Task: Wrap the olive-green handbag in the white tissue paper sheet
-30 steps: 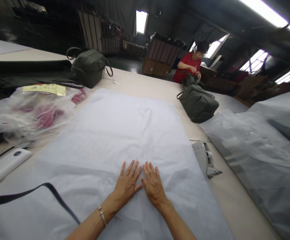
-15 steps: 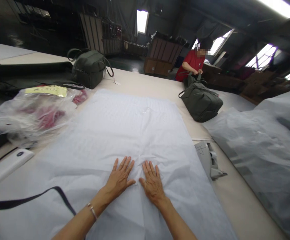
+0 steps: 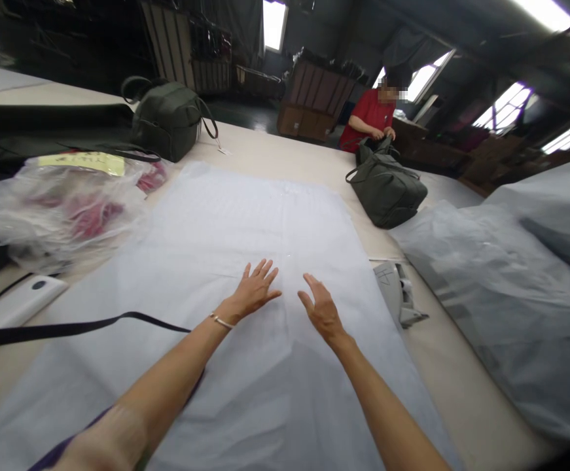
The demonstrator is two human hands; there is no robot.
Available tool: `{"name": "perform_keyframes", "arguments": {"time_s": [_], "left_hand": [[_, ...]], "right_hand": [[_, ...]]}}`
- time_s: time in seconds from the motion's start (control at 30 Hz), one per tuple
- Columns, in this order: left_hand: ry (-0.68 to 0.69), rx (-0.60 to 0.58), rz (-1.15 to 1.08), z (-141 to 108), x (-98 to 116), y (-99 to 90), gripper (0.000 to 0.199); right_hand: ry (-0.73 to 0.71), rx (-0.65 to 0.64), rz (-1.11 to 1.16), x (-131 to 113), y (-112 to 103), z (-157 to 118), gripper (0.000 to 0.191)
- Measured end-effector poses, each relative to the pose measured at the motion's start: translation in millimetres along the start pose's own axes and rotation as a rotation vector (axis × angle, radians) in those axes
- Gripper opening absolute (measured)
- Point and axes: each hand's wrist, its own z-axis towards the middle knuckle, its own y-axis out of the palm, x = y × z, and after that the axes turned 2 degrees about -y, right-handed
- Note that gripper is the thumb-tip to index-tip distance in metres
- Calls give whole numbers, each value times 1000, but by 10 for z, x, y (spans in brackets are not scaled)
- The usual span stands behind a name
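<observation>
A large, thin white sheet point(image 3: 235, 222), slightly see-through and creased toward the near side, lies spread over the cream table. Over its middle is my left hand point(image 3: 255, 288), fingers spread and palm down, with a bracelet on the wrist. To its right is my right hand point(image 3: 322, 307), turned partly on edge, its thumb apart from the fingers. Neither hand grips anything; whether the palms touch the sheet I cannot tell. A dark strap point(image 3: 127, 316) runs in from the left to my left forearm.
Dark green bags point(image 3: 167, 121) point(image 3: 387, 190) stand at the far left and right. Plastic bags with a yellow label point(image 3: 83, 162) lie left, above a white device point(image 3: 24, 307). A grey tape dispenser point(image 3: 395, 294) and plastic-covered goods point(image 3: 500, 281) are right. A co-worker in red point(image 3: 368, 121) handles a bag.
Both my hands have moved forward over the sheet, and the right one has tilted onto its edge. The strap has shifted and straightened. The view has moved slightly.
</observation>
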Motion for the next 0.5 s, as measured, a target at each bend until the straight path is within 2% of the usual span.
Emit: {"name": "perform_keyframes", "arguments": {"time_s": [0.1, 0.17, 0.2, 0.27, 0.33, 0.37, 0.43, 0.5], "left_hand": [[144, 5, -32, -798, 195, -52, 56], [259, -9, -77, -1427, 381, -12, 65], [291, -33, -105, -1729, 485, 27, 74], [366, -119, -165, -2251, 688, 131, 92], [440, -212, -215, -2616, 849, 252, 101], [466, -243, -232, -2734, 904, 308, 101], [479, -251, -245, -2856, 957, 390, 92], [477, -196, -235, -2869, 953, 405, 74]], "right_hand": [[-45, -32, 107, -43, -266, -1079, 28], [-44, -94, 95, -60, -360, -1822, 18], [-57, -138, 71, -65, -375, -2140, 18], [-100, -225, 11, -67, -342, -2605, 34], [-116, -253, -31, -62, -245, -2826, 46], [-103, -239, -37, -58, -188, -2857, 43], [-37, -185, -5, -52, -100, -2810, 29], [68, -137, 91, -61, -98, -2680, 16]]}}
